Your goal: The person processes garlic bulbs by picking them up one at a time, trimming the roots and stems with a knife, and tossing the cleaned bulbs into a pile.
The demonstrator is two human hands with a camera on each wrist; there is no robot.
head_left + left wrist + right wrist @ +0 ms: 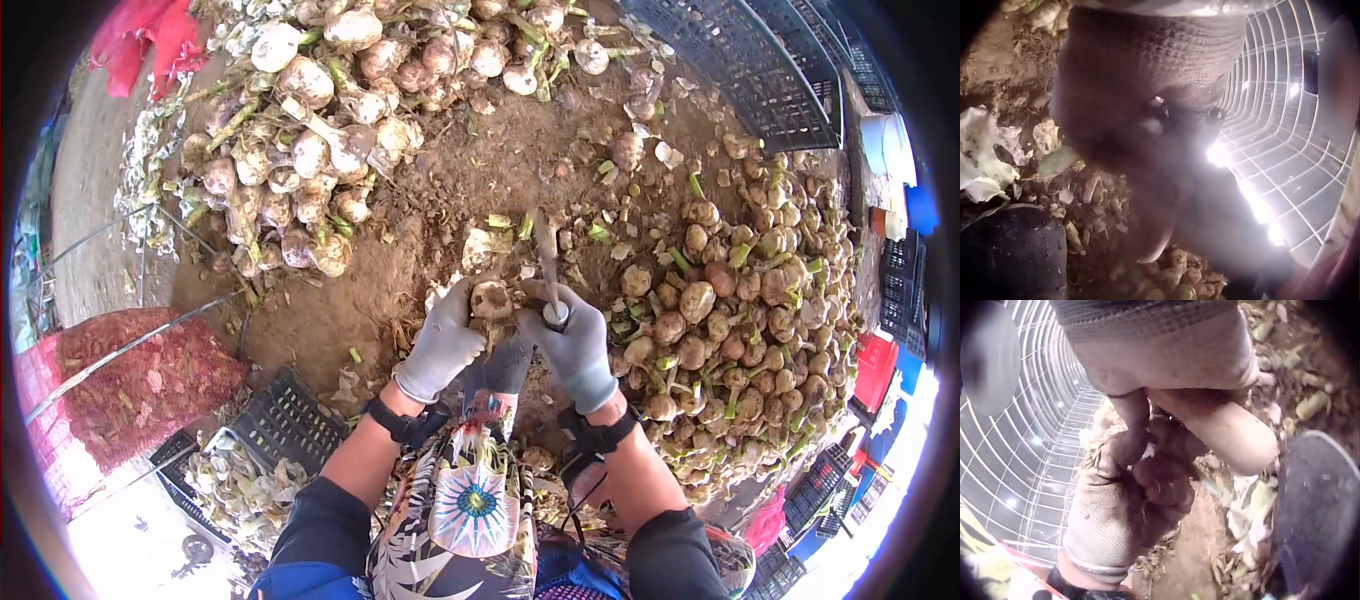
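Note:
In the head view my gloved left hand (445,335) holds a garlic bulb (491,300), its pale cut face up. Beside it my gloved right hand (575,345) grips a knife by its handle (556,315); the blade (546,250) points away from the body. The right wrist view shows the right hand (1160,362) around the pale handle end (1244,440), with the left hand (1100,519) close below and the shadowed bulb (1163,481) between them. In the left wrist view the left glove (1147,62) is dark and blurred, its fingertips hidden.
Garlic with stalks (310,155) is heaped at the upper left; trimmed bulbs (740,310) form a pile on the right. Black crates (750,70) stand at the upper right, another crate (285,420) lower left, near a red mesh sack (150,375). Wire mesh (1285,125) curves beside the hands.

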